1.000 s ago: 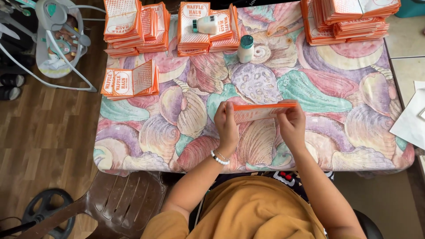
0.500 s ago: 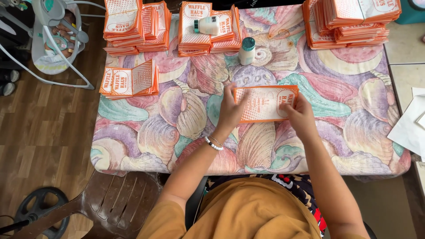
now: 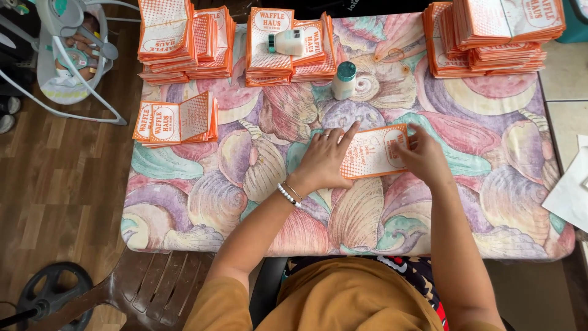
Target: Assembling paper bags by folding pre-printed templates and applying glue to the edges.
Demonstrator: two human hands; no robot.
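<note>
Flat orange-and-white paper sleeve [image 3: 373,151] (long axis left-right, right end tipped slightly far) on shell-print cloth [image 3: 202,190]; left hand [image 3: 327,160] spread, pressing; right hand [image 3: 424,158] fingers flat on its right end.

This looks like a home used for piecework. A baby swing [image 3: 67,58] stands on the wood-plank floor [image 3: 55,184] beside a table [image 3: 202,202] covered in a seashell-print cloth, with a brown plastic chair [image 3: 153,288] nearby. Stacks of orange-and-white paper sleeves [image 3: 496,34] crowd the table's far edge.
</note>
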